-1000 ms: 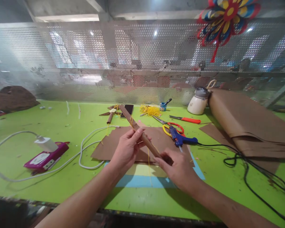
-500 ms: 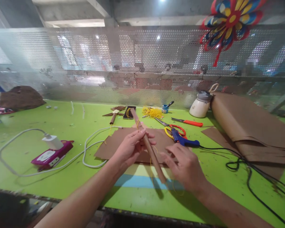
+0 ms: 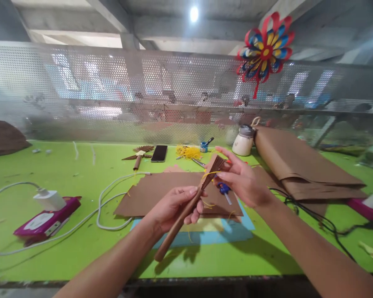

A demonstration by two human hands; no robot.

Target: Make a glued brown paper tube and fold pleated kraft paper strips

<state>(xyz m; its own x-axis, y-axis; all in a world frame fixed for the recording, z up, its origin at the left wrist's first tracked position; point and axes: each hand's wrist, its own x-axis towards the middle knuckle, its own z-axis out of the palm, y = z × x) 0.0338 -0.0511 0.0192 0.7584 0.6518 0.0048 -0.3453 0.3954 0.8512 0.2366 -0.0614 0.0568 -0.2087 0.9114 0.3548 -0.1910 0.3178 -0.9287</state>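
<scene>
- Tube [image 3: 182, 219], brown, one; held above the brown sheet's [image 3: 152, 188] near edge; long axis slanting from plain end, near and left, to pleated end [image 3: 214, 167], far and right
- Hands, two; left hand [image 3: 173, 203] above the sheet's near edge, clamped round the tube's middle; right hand [image 3: 248, 183] above the sheet's right side, nearer the pleated end, which lies to its left; its thumb and fingers apart about that end; cannot tell whether it pinches the yellow string [image 3: 211, 174]
- Brown sheet, one
- Power strips, purple, two; one left of the sheet [image 3: 54, 221], one well to its right [image 3: 365, 212]
- Glue gun [image 3: 224, 188], blue, one; at the sheet's right part, partly hidden
- Beyond the sheet: phone [image 3: 159, 154], one; yellow string bundle [image 3: 188, 152], one; blue jar [image 3: 204, 147], one; bottle [image 3: 242, 144], one
</scene>
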